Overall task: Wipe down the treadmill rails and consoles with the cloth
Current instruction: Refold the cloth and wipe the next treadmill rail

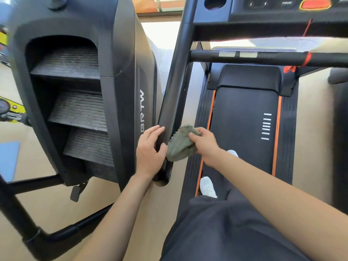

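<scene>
While left hand [150, 149] wraps the rail [175, 87], right hand [206, 146] grips the cloth [180, 146].

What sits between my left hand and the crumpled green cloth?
In the head view, the black treadmill side rail: the left hand grips it, thumb reaching nearly to the crumpled green cloth in the right hand.

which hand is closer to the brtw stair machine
Left. The left hand holds the rail beside the stair machine; the right hand holds the cloth on the rail's other side.
</scene>
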Tool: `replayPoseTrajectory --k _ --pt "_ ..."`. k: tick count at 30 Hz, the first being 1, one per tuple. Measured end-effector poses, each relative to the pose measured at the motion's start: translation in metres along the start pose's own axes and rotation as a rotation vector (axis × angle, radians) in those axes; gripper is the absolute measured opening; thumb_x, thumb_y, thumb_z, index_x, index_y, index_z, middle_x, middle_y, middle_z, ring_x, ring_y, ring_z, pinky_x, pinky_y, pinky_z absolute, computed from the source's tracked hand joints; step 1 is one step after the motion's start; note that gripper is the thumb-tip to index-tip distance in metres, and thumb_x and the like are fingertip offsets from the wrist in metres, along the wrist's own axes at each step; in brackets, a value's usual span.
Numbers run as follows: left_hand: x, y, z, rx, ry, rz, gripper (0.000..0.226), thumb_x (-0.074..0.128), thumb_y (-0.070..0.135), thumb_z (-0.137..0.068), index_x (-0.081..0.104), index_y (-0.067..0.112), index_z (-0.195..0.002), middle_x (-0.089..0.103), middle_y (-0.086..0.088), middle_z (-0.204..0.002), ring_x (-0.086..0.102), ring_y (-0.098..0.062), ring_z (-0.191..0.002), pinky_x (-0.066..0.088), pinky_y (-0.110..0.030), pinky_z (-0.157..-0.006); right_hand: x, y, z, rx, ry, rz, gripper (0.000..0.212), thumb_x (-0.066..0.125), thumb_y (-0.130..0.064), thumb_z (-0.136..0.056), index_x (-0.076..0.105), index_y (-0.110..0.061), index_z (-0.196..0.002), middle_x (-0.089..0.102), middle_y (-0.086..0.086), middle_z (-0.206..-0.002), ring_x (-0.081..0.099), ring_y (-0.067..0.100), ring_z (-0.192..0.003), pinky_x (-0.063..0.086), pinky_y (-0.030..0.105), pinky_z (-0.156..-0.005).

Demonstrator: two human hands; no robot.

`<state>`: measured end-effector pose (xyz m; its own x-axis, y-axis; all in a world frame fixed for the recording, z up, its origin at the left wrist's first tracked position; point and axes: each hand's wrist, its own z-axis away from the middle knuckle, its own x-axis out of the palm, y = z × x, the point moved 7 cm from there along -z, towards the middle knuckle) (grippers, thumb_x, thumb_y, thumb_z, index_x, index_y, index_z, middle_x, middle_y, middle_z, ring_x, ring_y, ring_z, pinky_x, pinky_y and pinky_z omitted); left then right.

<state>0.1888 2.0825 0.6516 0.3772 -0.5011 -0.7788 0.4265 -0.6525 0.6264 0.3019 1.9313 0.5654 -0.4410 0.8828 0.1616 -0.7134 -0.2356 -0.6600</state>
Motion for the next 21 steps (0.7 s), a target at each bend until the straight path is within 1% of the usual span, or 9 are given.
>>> replayPoseTrajectory --k 3,4,5,7,8,11,14,16,21 --pt "0.018 -0.02 0.006 -0.123 -0.091 -0.022 0.054 0.065 0.024 -0.096 0.051 0.029 -0.148 0.044 0.005 -0.153 0.037 -0.008 -0.139 0.031 -0.035 -0.117 -0.02 0.038 0.001 0.209 0.047 -0.068 0.01 0.05 -0.02 -0.105 0.06 -0.019 -0.103 0.066 0.004 -0.104 0.063 0.022 -0.088 0.054 0.035 -0.065" --pt "0.024 -0.025 0.009 -0.135 -0.107 -0.012 0.056 0.065 0.028 -0.098 0.047 0.032 -0.15 0.04 0.007 -0.155 0.034 -0.004 -0.14 0.028 -0.034 -0.116 -0.019 0.055 0.003 0.302 0.02 -0.11 0.012 0.048 -0.022 -0.106 0.06 -0.021 -0.106 0.065 0.005 -0.11 0.061 0.023 -0.089 0.054 0.038 -0.069" --pt "0.027 -0.028 0.011 -0.135 -0.11 -0.004 0.056 0.064 0.031 -0.098 0.045 0.035 -0.151 0.037 0.009 -0.157 0.03 0.003 -0.139 0.025 -0.031 -0.116 -0.014 0.072 0.003 0.381 -0.012 -0.148 0.015 0.047 -0.024 -0.106 0.061 -0.023 -0.112 0.064 0.007 -0.118 0.061 0.027 -0.096 0.055 0.046 -0.077" --pt "0.03 -0.032 0.011 -0.126 -0.102 0.0 0.056 0.063 0.034 -0.099 0.044 0.037 -0.152 0.035 0.011 -0.158 0.025 0.014 -0.135 0.02 -0.022 -0.114 0.0 0.1 0.005 0.495 -0.093 -0.226 0.024 0.046 -0.025 -0.106 0.06 -0.026 -0.126 0.06 0.011 -0.132 0.057 0.035 -0.116 0.049 0.065 -0.094" --pt "0.029 -0.033 0.011 -0.12 -0.097 0.003 0.056 0.063 0.034 -0.099 0.044 0.036 -0.152 0.035 0.011 -0.159 0.025 0.016 -0.135 0.018 -0.016 -0.112 0.012 0.11 0.008 0.529 -0.15 -0.279 0.027 0.047 -0.026 -0.106 0.06 -0.024 -0.129 0.059 0.012 -0.135 0.055 0.037 -0.122 0.047 0.069 -0.096" --pt "0.026 -0.033 0.012 -0.1 -0.071 0.005 0.055 0.064 0.032 -0.099 0.046 0.035 -0.151 0.037 0.012 -0.157 0.029 0.013 -0.135 0.02 -0.008 -0.108 0.046 0.126 0.022 0.615 -0.326 -0.43 0.037 0.05 -0.04 -0.104 0.061 -0.018 -0.132 0.058 0.013 -0.137 0.052 0.04 -0.127 0.046 0.072 -0.095" --pt "0.026 -0.035 0.013 -0.097 -0.045 -0.012 0.054 0.066 0.032 -0.098 0.049 0.032 -0.149 0.041 0.011 -0.156 0.032 0.012 -0.133 0.02 -0.002 -0.107 0.054 0.131 0.022 0.667 -0.379 -0.471 0.052 0.043 -0.057 -0.101 0.056 -0.022 -0.137 0.056 0.013 -0.14 0.051 0.042 -0.129 0.042 0.071 -0.101" --pt "0.026 -0.034 0.013 -0.101 -0.037 -0.019 0.055 0.066 0.034 -0.097 0.05 0.032 -0.149 0.041 0.011 -0.156 0.033 0.011 -0.134 0.021 -0.004 -0.107 0.052 0.129 0.017 0.677 -0.384 -0.471 0.056 0.036 -0.061 -0.101 0.055 -0.023 -0.137 0.055 0.014 -0.141 0.052 0.043 -0.128 0.04 0.068 -0.105" --pt "0.025 -0.034 0.013 -0.117 -0.042 -0.024 0.057 0.067 0.035 -0.096 0.048 0.033 -0.15 0.042 0.009 -0.155 0.035 0.006 -0.135 0.03 -0.021 -0.112 0.048 0.099 -0.006 0.637 -0.381 -0.475 0.061 0.032 -0.063 -0.101 0.06 -0.021 -0.135 0.059 0.014 -0.138 0.054 0.04 -0.125 0.041 0.061 -0.107"
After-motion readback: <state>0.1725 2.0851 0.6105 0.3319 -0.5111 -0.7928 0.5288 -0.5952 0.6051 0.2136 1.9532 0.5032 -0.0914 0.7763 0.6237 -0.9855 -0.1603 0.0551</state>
